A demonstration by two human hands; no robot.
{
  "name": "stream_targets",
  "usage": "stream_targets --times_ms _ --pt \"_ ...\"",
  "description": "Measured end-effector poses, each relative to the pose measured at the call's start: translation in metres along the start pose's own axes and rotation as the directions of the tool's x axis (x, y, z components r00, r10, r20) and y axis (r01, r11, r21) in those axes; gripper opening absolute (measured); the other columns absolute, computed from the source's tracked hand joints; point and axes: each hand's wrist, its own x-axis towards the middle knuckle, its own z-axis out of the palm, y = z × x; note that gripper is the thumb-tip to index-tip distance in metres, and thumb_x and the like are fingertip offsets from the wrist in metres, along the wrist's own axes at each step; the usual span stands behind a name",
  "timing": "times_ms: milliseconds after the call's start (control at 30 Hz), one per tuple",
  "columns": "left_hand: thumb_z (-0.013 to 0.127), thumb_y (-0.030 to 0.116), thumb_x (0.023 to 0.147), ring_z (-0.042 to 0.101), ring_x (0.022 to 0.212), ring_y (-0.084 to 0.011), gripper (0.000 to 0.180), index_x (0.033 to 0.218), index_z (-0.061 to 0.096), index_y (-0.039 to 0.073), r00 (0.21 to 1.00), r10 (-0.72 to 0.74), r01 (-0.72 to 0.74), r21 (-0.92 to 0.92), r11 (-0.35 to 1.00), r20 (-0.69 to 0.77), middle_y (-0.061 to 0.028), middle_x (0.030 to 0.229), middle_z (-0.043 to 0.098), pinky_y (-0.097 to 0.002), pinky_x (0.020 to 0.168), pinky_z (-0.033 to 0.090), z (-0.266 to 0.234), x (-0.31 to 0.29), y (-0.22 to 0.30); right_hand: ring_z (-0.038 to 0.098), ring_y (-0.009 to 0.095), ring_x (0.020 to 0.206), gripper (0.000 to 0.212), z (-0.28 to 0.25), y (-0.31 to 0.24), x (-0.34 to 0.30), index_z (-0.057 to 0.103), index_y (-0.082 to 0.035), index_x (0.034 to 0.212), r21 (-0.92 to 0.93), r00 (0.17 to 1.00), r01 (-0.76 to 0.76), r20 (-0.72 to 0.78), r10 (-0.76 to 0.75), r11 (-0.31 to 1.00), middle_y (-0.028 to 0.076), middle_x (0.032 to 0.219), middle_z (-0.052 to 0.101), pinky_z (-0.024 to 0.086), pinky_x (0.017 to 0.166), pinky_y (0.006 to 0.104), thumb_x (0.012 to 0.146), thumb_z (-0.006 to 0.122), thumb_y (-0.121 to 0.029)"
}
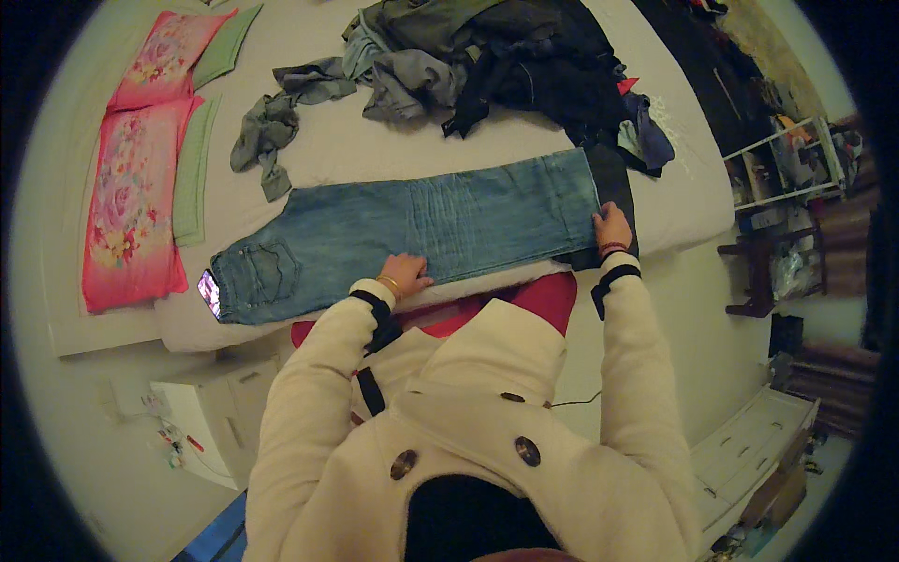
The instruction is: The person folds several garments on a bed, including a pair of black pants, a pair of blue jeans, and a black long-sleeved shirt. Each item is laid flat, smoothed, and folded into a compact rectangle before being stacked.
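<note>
Jeans lie across the middle of the frame on the bed, waist toward the left, hems toward the right. My right grip, right of centre, is closed on the hem corner nearest me, thumb and fingers pinching the cloth. My left grip, just below centre, rests on the near edge of the legs with its fingers drawn in; I cannot tell whether it pinches any denim or only presses.

As I judge it, the laying-out is mostly done: the legs seem to lie one over the other, and the cloth is spread fairly flat, with creases across the middle. I see no fold across the length, so if a smaller bundle is wanted, that part is left. The heap of dark clothes at the top of the frame is loose and tangled, and a grey garment trails crumpled at upper left. None of those looks dealt with, and I make out no neat stack of clothes.

As for writing, I can read none. The jeans show a back pocket at their left end, but no label I can make out. By the waistband, what looks like a phone has a lit screen, too small to read. The pink pillows at upper left carry printed flowers.
</note>
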Motion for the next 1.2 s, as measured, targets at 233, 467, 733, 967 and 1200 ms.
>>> stream_targets --times_ms 233,467,733,967,1200 --pt "0.053 0.014 0.065 0.055 0.069 -0.0330 0.012 0.076 0.052 0.008 1.000 0.022 -0.017 0.226 0.974 -0.021 -0.0135 0.069 0.056 -0.0435 0.060 0.043 0.010 0.002 0.005 0.055 0.033 0.078 0.029 -0.008 -0.002 0.007 0.056 -0.004 0.080 -0.092 0.996 -0.004 0.091 0.013 0.996 0.014 0.082 0.057 0.044 0.067 0.0410 0.068 0.063 -0.030" --pt "0.052 0.014 0.068 0.054 0.067 -0.0333 0.012 0.079 0.053 0.008 0.986 0.142 -0.152 0.116 0.982 0.088 -0.0138 0.069 0.056 -0.0435 0.058 0.042 0.002 -0.011 0.004 0.053 0.033 0.089 0.040 0.004 0.035 0.023 0.055 0.000 0.089 0.098 0.950 -0.118 0.302 0.083 0.988 0.019 0.093 0.057 0.042 0.075 0.0373 0.068 0.064 -0.033" --pt "0.053 0.029 0.075 0.033 0.113 -0.0302 0.046 0.117 0.041 0.017 0.835 -0.313 0.413 0.140 0.900 -0.452 -0.0121 0.123 0.036 -0.0512 0.087 0.029 -0.016 -0.044 -0.006 0.056 0.023 0.083 0.048 -0.016 -0.004 0.032 0.052 0.001 0.104 0.406 0.818 -0.338 0.573 0.052 0.849 0.012 0.093 0.059 0.043 0.076 0.0324 0.064 0.066 -0.023" --pt "0.051 0.038 0.078 0.020 0.124 -0.0289 0.061 0.130 0.024 0.021 0.776 -0.623 0.629 0.055 0.775 -0.101 -0.0093 0.136 0.020 -0.0558 0.092 0.021 -0.024 -0.110 -0.086 0.054 0.019 0.083 0.039 -0.080 -0.158 0.019 0.047 -0.005 0.104 0.768 0.624 -0.389 0.626 -0.468 0.509 0.007 0.091 0.055 0.044 0.072 0.0314 0.069 0.061 -0.013" --pt "0.050 0.035 0.078 0.044 0.106 -0.0265 0.041 0.115 0.047 0.017 0.690 -0.520 0.682 0.211 0.700 -0.503 -0.0061 0.122 0.043 -0.0466 0.094 0.027 -0.009 -0.174 -0.128 0.052 0.015 0.071 0.036 -0.055 -0.381 -0.080 0.048 -0.010 0.100 0.778 0.507 -0.191 0.601 -0.618 0.599 0.004 0.088 0.056 0.038 0.053 0.0242 0.068 0.061 -0.022"
